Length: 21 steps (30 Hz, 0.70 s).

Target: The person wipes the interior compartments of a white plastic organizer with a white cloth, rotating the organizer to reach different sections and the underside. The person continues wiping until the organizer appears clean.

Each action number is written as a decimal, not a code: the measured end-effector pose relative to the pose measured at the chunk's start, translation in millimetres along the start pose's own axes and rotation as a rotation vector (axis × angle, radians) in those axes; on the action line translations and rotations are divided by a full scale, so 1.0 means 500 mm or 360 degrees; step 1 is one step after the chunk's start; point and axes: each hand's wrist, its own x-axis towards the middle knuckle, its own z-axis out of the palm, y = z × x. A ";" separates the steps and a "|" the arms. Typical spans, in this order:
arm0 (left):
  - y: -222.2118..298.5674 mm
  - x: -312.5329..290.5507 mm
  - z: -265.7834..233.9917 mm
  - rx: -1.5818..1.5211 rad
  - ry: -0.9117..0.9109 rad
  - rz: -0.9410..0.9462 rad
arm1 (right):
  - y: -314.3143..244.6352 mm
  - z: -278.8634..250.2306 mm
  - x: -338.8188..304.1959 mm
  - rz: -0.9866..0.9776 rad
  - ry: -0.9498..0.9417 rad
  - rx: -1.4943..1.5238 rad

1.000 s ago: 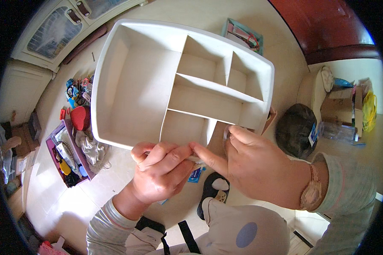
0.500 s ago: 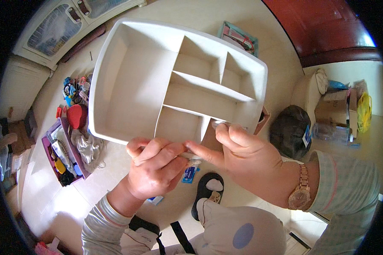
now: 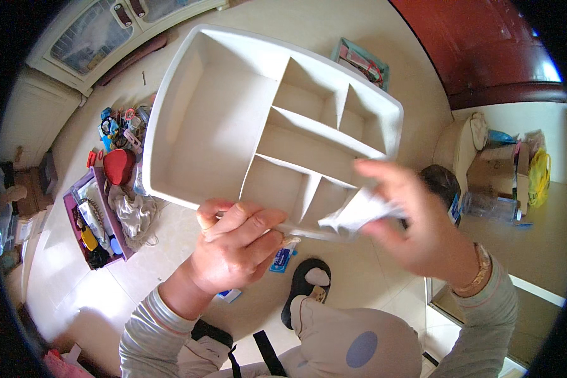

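Divided tray [image 3: 211, 120] gripped at near edge by left hand [image 3: 236, 242], white tissue [image 3: 363, 210] pinched by right hand [image 3: 416, 220] at near-right corner, work apparently unfinished.

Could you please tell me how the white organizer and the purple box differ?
The white organizer is pale, while the purple box is darker. The left hand holds the organizer up, whereas the purple box sits on the floor. The organizer's visible compartments are bare; the purple box holds several small items. Both are open-topped.
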 end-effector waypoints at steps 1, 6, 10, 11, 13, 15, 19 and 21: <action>-0.002 0.000 -0.002 -0.0013 0.0005 0.0017 | 0.003 -0.012 -0.010 0.0068 0.0195 -0.0022; 0.002 -0.003 -0.025 -0.0177 0.0007 0.0032 | 0.019 -0.045 -0.021 0.0091 0.0511 0.0378; 0.023 -0.003 -0.011 -0.0252 -0.0018 0.0028 | -0.005 -0.015 -0.007 -0.0169 0.0129 -0.0151; 0.026 -0.003 -0.004 -0.0258 0.0002 0.0026 | -0.015 0.008 -0.004 -0.0204 -0.0036 -0.0212; 0.028 -0.002 0.009 -0.0272 0.0022 0.0034 | -0.035 0.045 -0.004 -0.0356 -0.0224 -0.0527; 0.025 -0.002 0.016 -0.0346 0.0029 0.0041 | -0.034 0.067 0.003 -0.0456 -0.0376 -0.0772; 0.022 0.000 0.018 -0.0399 0.0055 0.0047 | -0.020 0.087 0.017 -0.0557 -0.0509 -0.1148; 0.024 0.002 0.020 -0.0348 0.0045 0.0047 | -0.018 0.088 0.021 -0.0531 -0.0616 -0.1482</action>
